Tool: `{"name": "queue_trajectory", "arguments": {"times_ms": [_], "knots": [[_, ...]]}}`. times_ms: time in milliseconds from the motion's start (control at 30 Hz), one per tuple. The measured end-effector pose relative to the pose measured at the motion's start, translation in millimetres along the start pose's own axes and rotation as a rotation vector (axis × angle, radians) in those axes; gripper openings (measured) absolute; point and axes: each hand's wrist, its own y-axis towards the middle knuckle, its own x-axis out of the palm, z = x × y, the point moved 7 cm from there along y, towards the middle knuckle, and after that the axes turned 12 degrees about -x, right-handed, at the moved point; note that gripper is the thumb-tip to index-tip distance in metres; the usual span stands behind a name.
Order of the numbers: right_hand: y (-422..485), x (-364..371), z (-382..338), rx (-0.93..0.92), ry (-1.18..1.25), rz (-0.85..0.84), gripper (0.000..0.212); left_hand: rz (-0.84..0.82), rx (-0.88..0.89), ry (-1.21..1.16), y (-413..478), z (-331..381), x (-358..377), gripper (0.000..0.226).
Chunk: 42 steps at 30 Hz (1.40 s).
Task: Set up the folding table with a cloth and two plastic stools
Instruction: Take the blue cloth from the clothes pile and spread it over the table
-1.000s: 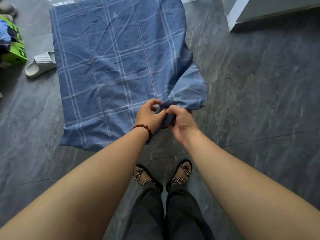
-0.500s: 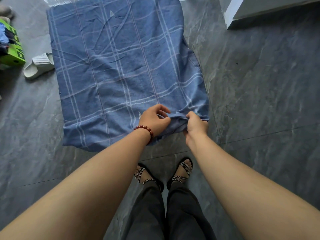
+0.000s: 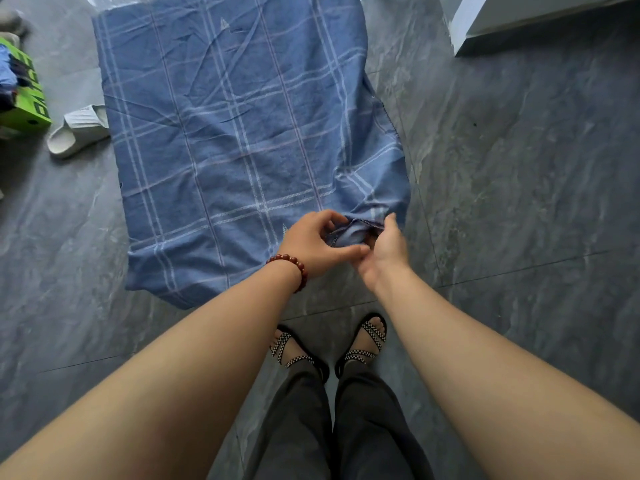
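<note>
Blue checked cloth (image 3: 225, 133) spread flat | L hand (image 3: 311, 242) + R hand (image 3: 385, 252) both pinch bunched near-rt corner

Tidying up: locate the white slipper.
Head view, left side: the white slipper lies between the green box and the blue cloth.

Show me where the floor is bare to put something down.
Widest bare floor: right of the cloth, nearer than the white furniture. Another: left of it, nearer than the slipper. Crowded: green box, slipper, and the cloth corner the left hand and right hand hold.
</note>
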Motion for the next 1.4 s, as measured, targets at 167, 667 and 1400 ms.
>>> {"name": "queue_trajectory", "arguments": {"times_ms": [167, 667, 1400], "knots": [[1.4, -15.7, -8.4, -0.107, -0.121, 0.147, 0.026, -0.005, 0.009, 0.186, 4.4, -6.8, 1.4, 0.016], [0.3, -19.9, -13.6, -0.229, -0.306, 0.205, 0.022, -0.073, -0.175, -0.038, 4.5, -21.8, 7.2, 0.049], [6.4, -36.3, 3.4, 0.145, -0.109, 0.047, 0.054, -0.180, -0.135, 0.014, 13.5, -5.7, 38.4, 0.012]]}}
